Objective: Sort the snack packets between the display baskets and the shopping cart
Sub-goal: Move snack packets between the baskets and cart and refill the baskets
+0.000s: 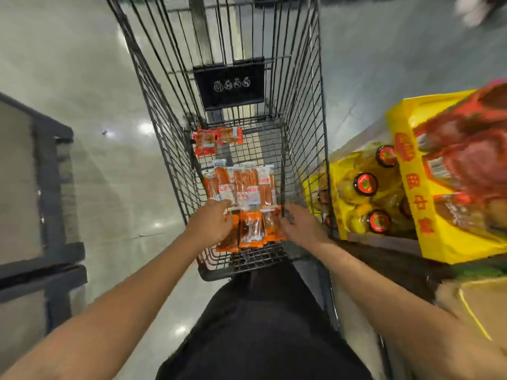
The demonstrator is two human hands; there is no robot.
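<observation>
Several orange snack packets with clear windows lie on the floor of the wire shopping cart; the left hand and right hand both grip them.

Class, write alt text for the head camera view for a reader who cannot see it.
Both hands reach into a wire shopping cart: the left hand and right hand gather orange snack packets at its near end. More stick-shaped packets and two red packets lie further in; yellow boxes of bottles stand to the right.
</observation>
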